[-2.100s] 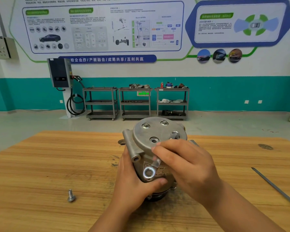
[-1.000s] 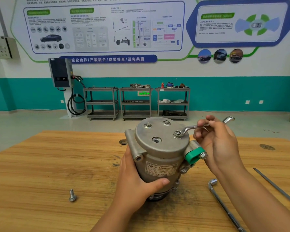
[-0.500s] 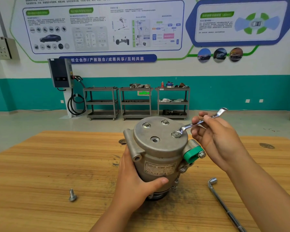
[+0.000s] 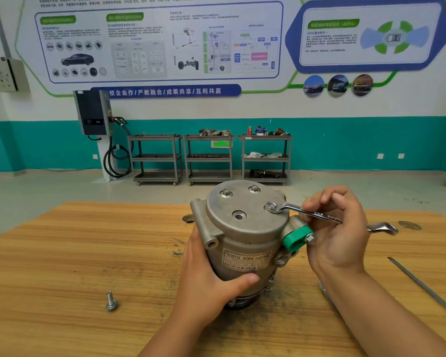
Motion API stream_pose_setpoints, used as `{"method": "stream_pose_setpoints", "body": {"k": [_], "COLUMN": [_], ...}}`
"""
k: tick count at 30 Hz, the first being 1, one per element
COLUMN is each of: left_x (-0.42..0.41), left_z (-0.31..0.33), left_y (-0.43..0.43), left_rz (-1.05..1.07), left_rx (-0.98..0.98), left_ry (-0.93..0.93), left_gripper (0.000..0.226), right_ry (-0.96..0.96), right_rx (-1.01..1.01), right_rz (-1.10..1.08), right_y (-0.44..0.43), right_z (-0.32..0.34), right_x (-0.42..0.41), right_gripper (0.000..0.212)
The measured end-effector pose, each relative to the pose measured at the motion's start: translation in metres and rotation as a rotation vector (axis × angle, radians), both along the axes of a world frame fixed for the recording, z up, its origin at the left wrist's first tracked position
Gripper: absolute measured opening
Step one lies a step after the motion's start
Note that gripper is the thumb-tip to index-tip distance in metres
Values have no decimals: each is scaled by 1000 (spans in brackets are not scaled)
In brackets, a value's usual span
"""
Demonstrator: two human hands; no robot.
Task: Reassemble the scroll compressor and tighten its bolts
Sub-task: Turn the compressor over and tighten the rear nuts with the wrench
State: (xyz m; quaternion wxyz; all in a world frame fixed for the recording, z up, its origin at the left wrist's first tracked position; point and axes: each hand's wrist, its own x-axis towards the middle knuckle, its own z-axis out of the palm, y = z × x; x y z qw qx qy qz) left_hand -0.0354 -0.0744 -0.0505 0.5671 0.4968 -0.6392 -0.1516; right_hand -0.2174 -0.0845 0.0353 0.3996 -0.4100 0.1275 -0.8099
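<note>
The compressor (image 4: 245, 235) stands upright near the middle of the wooden bench (image 4: 62, 253), its round grey cover facing up and tilted a little toward the camera. The left hand (image 4: 206, 274) grips the body from the left side, fingers curled behind it and the thumb pressed across the front just under the printed label. The right hand (image 4: 337, 235) holds a wrench (image 4: 317, 215) by its shaft, the fingers (image 4: 332, 199) pinching it from above with the thumb below; the ring end sits over a bolt at the right edge of the cover, and the open end sticks out past the hand to the right. Two more bolts (image 4: 226, 193) sit at the far side of the cover, and a round hole (image 4: 239, 215) shows nearer the front. A green cap (image 4: 295, 237) juts from the compressor's right side, close to the right palm. A loose bolt (image 4: 111, 301) stands on its head on the bench, well to the left. A thin metal rod (image 4: 422, 287) lies at the right edge.
</note>
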Motion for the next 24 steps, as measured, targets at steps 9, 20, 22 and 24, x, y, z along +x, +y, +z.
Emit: {"method": "stream_pose_setpoints", "body": {"k": [9, 20, 22, 24], "left_x": [-1, 5, 3, 1], "left_z": [0, -11, -10, -8], "left_y": [-1, -10, -9, -9], "left_rz": [17, -60, -71, -72], "left_rx": [-22, 146, 147, 119], "left_ry": [-2, 19, 30, 26], "left_gripper": [123, 81, 88, 97], "right_ry": [866, 1252, 1295, 1305], "right_rx": [-694, -650, -667, -714], "right_rz": [-776, -894, -900, -906], "right_y": [20, 47, 48, 48], "right_z": [-2, -2, 1, 4], "right_x": [11, 42, 37, 33], "right_gripper": [22, 21, 24, 22]}}
